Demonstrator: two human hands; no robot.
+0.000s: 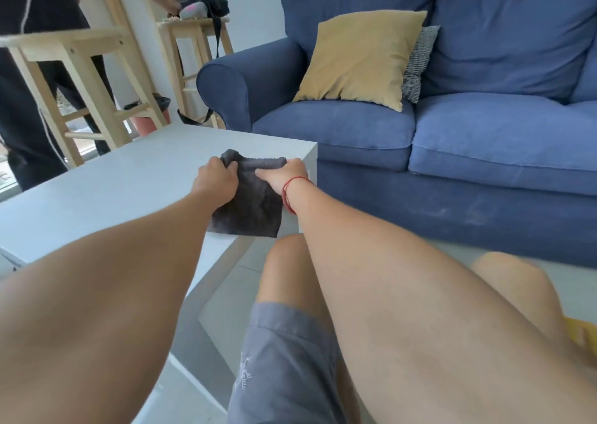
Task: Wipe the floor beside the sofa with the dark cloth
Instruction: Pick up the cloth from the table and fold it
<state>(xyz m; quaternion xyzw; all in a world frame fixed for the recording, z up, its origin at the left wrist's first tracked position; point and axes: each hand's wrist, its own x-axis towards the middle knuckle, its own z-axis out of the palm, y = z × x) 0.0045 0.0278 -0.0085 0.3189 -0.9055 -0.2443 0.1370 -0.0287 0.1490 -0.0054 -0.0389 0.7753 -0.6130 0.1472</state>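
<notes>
A dark grey cloth (253, 205) hangs from both my hands over the near right corner of a white low table (129, 178). My left hand (215, 180) pinches its top left edge and my right hand (280, 174), with a red string at the wrist, pinches its top right edge. The blue sofa (452, 132) stands just right of the table. A strip of pale tiled floor (549, 284) shows in front of the sofa, partly hidden by my arms and knees.
A yellow cushion (361, 58) and a grey patterned one (418, 61) lie on the sofa. Wooden stools (80, 77) stand at the back left, one bearing a black bag (206, 3). Another person in dark clothes (29, 100) stands there. A bin (148, 116) sits behind the table.
</notes>
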